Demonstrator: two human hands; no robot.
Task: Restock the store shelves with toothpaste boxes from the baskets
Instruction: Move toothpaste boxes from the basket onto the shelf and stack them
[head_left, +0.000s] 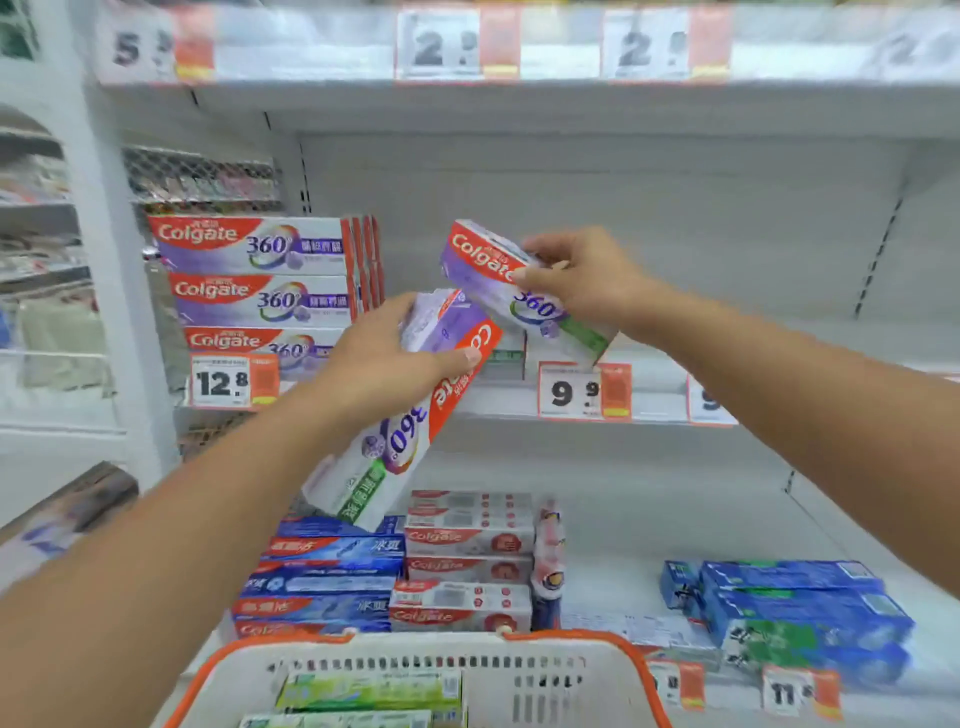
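My right hand (576, 275) grips a Colgate 360 toothpaste box (524, 296), tilted, over the middle shelf (654, 405) just above the 9.9 price tag. My left hand (384, 358) holds one or two more Colgate 360 boxes (405, 426), slanting down to the left, in front of the shelf edge. A stack of three Colgate 360 boxes (260, 291) stands on the same shelf at the left. The white basket with an orange rim (431, 654) sits at the bottom, with green toothpaste boxes (369, 691) inside.
The lower shelf carries blue boxes (327, 577), red-and-white Colgate boxes (467, 561) and a blue-green stack (800, 613) at the right. Price tags 12.8 (221, 382) and 9.9 (574, 392) hang on the middle shelf edge. The middle shelf's right part is bare.
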